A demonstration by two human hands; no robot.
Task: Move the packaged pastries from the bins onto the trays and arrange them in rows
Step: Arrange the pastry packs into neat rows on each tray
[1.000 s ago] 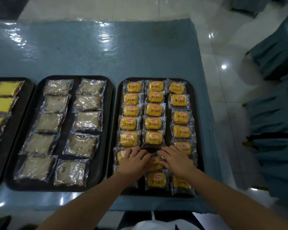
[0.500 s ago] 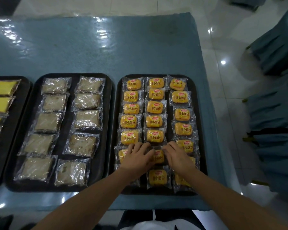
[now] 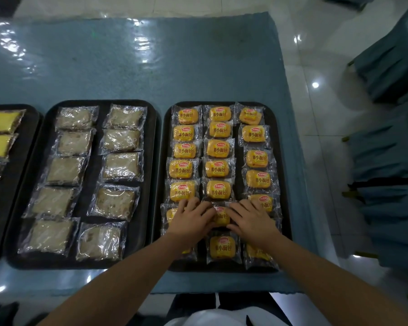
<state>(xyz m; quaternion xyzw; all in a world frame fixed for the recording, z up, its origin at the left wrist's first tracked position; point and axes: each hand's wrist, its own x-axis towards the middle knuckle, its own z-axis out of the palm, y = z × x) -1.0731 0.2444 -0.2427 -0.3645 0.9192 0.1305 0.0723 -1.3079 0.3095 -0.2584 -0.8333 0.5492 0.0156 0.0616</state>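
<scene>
A: Teal cloth-covered table [image 3: 151, 67], three black plastic trays on it. Rt tray [image 3: 283, 184] full of small yellow-orange wrapped buns [image 3: 218, 169], 3 rows.

B: Hands?

A: Both flat on near end. Left hand [image 3: 193, 220] and right hand [image 3: 251, 218] flank one bun pkt [image 3: 222, 216] in mid row, fingers relaxed, pressing, not gripping. Vs 1 s ago they've slid slightly fwd, nudging it into line.

B: Meaning?

A: Prob just final tidying. Middle tray [image 3: 90, 177] w/ pale clear-wrapped cake slices [image 3: 121, 165] looks done.
</scene>
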